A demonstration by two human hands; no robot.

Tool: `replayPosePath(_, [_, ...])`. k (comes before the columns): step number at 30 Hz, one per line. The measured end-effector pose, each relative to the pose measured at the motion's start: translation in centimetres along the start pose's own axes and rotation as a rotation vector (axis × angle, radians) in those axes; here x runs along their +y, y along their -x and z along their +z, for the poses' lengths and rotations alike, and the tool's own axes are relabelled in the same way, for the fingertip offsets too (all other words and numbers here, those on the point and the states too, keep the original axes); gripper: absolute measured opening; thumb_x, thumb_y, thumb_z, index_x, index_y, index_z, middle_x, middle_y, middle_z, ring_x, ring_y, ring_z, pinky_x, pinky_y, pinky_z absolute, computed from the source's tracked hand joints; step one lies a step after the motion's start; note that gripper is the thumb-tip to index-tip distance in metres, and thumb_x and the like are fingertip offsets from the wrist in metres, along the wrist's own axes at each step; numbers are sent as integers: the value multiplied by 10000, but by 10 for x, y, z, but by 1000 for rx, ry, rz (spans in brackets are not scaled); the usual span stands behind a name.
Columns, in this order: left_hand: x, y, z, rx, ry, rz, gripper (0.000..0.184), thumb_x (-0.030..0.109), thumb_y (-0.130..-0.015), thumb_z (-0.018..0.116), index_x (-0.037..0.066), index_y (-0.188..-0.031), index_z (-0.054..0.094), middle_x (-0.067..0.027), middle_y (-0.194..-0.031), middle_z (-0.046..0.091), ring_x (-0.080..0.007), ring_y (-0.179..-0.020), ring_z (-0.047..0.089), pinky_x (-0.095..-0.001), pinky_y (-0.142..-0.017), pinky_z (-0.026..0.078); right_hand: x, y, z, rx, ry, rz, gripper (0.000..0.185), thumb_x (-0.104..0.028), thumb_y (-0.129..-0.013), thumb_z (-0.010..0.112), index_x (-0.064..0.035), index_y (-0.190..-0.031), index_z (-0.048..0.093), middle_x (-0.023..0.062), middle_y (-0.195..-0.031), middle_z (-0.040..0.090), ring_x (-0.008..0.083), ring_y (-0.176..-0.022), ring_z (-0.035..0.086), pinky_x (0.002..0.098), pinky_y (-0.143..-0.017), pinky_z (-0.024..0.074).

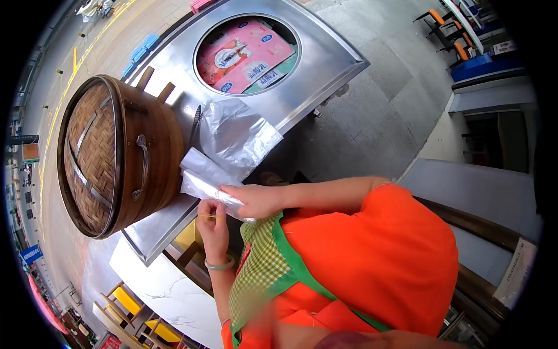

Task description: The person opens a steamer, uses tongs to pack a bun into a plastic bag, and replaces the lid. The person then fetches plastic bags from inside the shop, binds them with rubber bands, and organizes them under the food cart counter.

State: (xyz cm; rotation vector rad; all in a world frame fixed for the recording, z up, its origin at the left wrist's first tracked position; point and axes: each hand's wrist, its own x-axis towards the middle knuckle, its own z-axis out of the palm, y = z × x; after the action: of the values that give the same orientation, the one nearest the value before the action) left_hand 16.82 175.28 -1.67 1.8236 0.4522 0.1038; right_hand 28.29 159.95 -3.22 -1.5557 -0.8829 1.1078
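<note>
The right hand grips plastic beside the steamer. Close to it, the left hand pinches a yellow band.

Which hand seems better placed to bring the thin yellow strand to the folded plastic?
Probably the left hand: it has the thin yellow strand, close beside the folded plastic. The right hand looks occupied gripping that plastic.

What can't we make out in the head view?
Head view:
- Inside of the bamboo steamer: hidden by its woven lid.
- Gripped part of the plastic film: covered by the right hand.
- Whether the yellow band is looped or pinched on the left hand: too small.
</note>
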Motion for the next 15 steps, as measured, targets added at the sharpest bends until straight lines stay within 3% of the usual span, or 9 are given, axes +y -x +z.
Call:
replayPosePath(1, [14,5,-4,-33,299,-79,79,69,-910,562,13,-874,518,-44,-882,552,-137,-839,512,-258,-732,421,0,2,5,17,-26,-32,741,-70,-768,516,49,-1436,219,313,-1239,515,370,-1135,544,381,-952,424])
replayPosePath(2, [6,11,-11,-69,553,2,109,111,-932,544,19,-880,520,-66,-802,559,-146,-795,531,-274,-700,436,-1,6,8,30,-24,-23,741,-70,-768,516,49,-1436,219,313,-1239,515,370,-1135,544,381,-952,424])
replayPosePath(4, [13,27,-33,-453,1072,-111,152,142,-950,508,-3,-931,548,-89,-668,543,-158,-661,556,-285,-620,458,-7,13,15,-9,-77,-6,786,-57,-738,533,24,-1451,210,286,-1269,513,337,-1142,546,376,-954,421])
replayPosePath(5, [8,38,-43,-467,1077,-102,152,142,-950,508,-3,-931,548,-89,-668,543,-158,-661,556,-285,-620,458,-10,17,26,46,-91,36,690,-49,-719,542,13,-1385,373,229,-1192,585,282,-1074,584,353,-919,441])
replayPosePath(7, [-4,70,-68,-797,880,-377,244,137,-949,478,-55,-1059,581,-157,-609,571,-181,-474,539,-275,-483,455,-20,23,34,-83,-45,58,598,-51,-717,539,14,-1306,458,200,-1124,617,258,-1019,602,343,-877,454])
replayPosePath(9, [-16,99,-100,-797,992,-285,274,108,-942,463,-68,-1123,569,-206,-646,591,-182,-414,515,-262,-425,429,-41,33,47,-254,34,76,380,-56,-705,532,28,-1066,620,117,-931,673,190,-859,621,314,-753,473])
replayPosePath(11, [-24,119,-128,-727,1194,-63,353,30,-920,427,-57,-1241,547,-324,-727,613,-184,-300,460,-243,-311,362,-47,35,69,-336,10,42,374,-57,-703,525,34,-1054,618,111,-920,669,180,-849,611,311,-742,469])
replayPosePath(14, [-40,142,-161,-630,1285,97,507,-17,-913,385,56,-1415,396,-308,-679,591,-153,-286,447,-231,-296,371,-69,39,97,-466,25,42,455,-29,-680,479,45,-1115,590,112,-939,661,175,-889,601,311,-789,462])
replayPosePath(15, [-44,147,-169,-698,1539,153,553,-23,-919,375,89,-1456,305,-302,-723,596,-149,-302,464,-226,-292,371,-74,42,104,-487,24,49,460,-26,-678,479,43,-1119,590,105,-945,661,169,-886,600,306,-783,462])
